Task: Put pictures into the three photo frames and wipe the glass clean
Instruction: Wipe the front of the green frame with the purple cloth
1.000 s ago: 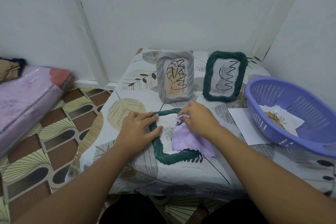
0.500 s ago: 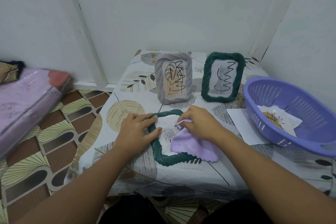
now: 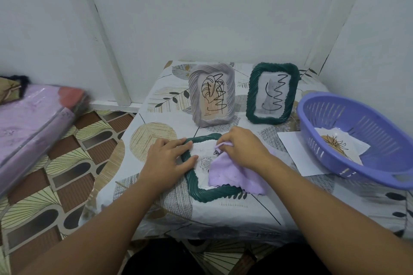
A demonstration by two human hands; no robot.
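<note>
Frames stood at the back of the patterned table (image 3: 156, 134): a grey frame (image 3: 211, 95) w/ a leaf sketch on the left and a green upright frame (image 3: 272, 94) w/ a zigzag scribble on the right, both upright and facing the camera. A purple basket (image 3: 355, 138) holding a print sat at far right, over a sheet of white paper (image 3: 290, 147). Nothing blocked the hands. A third, dark green frame (image 3: 201, 192) lay flat near the table's front edge, long axis running roughly front to back, glass up. The left hand (image 3: 169, 161) rested on its left rim, fingers spread flat. The right hand (image 3: 243, 147) pinched a lilac cloth (image 3: 230, 174) against the glass's upper right; cloth trailed over the frame's right side.
</note>
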